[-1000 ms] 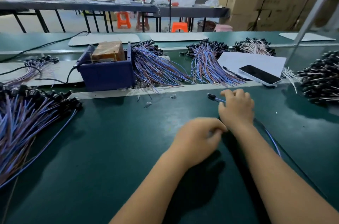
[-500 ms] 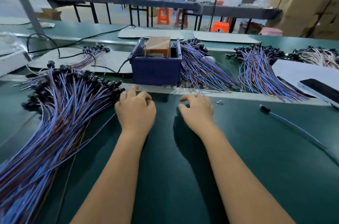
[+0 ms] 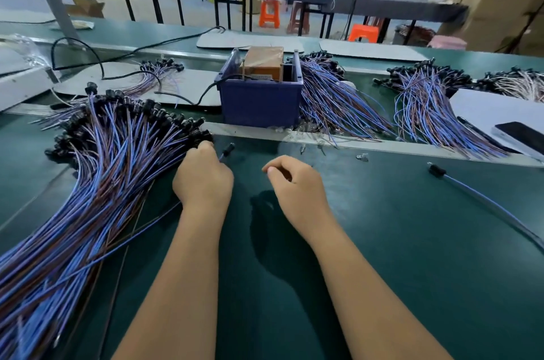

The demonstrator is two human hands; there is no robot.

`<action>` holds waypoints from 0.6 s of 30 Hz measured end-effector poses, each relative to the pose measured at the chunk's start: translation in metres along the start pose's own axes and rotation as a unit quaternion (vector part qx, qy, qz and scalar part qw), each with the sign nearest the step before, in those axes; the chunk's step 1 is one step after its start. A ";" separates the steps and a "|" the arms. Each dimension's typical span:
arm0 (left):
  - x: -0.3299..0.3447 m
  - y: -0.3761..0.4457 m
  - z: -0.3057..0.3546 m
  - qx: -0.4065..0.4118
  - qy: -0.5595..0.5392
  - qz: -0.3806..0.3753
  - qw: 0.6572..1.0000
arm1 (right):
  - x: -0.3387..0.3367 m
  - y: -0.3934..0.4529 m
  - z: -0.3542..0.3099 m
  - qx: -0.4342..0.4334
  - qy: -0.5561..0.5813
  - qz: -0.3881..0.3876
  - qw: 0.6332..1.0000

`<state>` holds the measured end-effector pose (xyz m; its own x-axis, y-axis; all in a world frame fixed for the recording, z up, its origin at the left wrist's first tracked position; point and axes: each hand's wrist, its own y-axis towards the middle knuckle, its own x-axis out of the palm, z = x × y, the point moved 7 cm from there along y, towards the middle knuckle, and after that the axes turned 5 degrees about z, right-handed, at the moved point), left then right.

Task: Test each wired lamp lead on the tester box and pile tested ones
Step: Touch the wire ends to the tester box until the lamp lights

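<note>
The left hand is closed around a single lamp lead at the near edge of the big pile of leads. The lead's black socket end sticks out just past the knuckles, up and to the right of the hand, pointing toward the tester box. The wire itself is hidden under the hand; its run back toward the pile cannot be traced.

The right hand hovers just beside the left, on its right, fingers loosely curled and holding nothing. Thumb and forefinger sit close together but no wire shows between them.

The tester box stands straight ahead of both hands, beyond the pale strip along the table edge. It lies slightly right of the left hand and slightly left of the right hand. The held socket end is the part nearest the box.

Judgement: the lead's long axis already points roughly at the box, so the coming move is a forward carry. The left hand is nearer to the lead; the right hand is free to take the bare wire ends.

A separate lead lies well to the right of the right hand.
</note>
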<state>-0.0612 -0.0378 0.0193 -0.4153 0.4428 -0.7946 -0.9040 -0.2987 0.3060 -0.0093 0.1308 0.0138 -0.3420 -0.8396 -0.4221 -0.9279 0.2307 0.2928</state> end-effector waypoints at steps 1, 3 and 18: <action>-0.002 0.000 0.005 0.017 -0.026 0.021 0.999 | 0.001 0.000 0.000 0.007 0.027 -0.005 1.000; -0.008 -0.004 0.023 0.079 -0.135 0.068 0.985 | 0.003 0.003 -0.001 0.034 0.112 -0.015 0.993; 0.006 -0.072 0.109 0.084 -0.679 -0.427 0.592 | -0.002 0.007 0.010 0.252 0.599 -0.124 0.750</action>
<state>-0.0098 0.0788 0.0491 0.6039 0.6772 0.4205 -0.7934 0.5614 0.2353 -0.0164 0.1388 0.0078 -0.0498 -0.6571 0.7522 -0.9825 -0.1029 -0.1550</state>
